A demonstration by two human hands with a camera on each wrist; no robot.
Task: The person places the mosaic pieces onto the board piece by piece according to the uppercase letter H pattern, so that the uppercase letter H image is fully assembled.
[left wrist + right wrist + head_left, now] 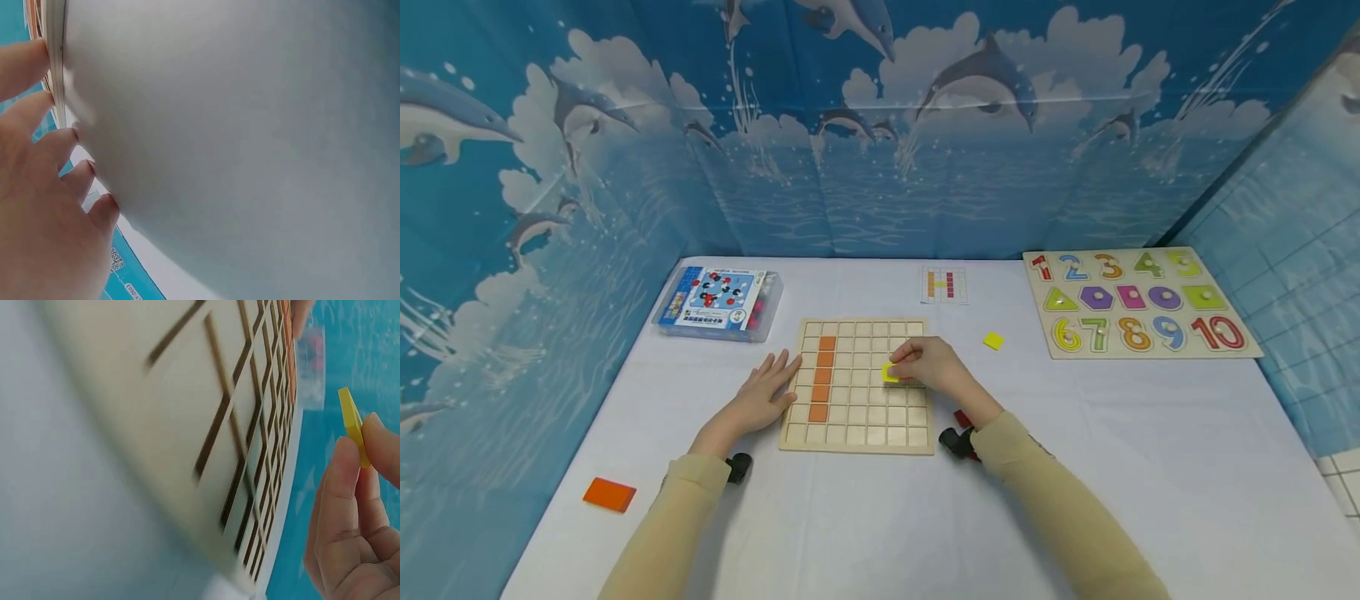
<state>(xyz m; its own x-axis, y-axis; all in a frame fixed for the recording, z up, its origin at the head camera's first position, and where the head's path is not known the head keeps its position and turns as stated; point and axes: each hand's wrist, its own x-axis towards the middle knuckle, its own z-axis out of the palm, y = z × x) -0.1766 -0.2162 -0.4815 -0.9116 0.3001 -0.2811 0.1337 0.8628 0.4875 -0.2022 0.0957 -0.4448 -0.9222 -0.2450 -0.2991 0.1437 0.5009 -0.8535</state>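
A wooden grid board lies on the white table, with a column of orange tiles in its left part. My right hand is over the right half of the board and pinches a small yellow tile between thumb and fingers. In the right wrist view the tile is held tilted, clear of the grid. At the board's left edge my left hand lies with fingers spread and fairly straight, its fingertips touching the rim. The left wrist view shows those fingers along the board's side.
Behind the board lies a pattern card. Another yellow tile is to the right, and a dark red piece shows partly beside the right wrist. A plastic case, a number puzzle board and an orange piece lie farther out.
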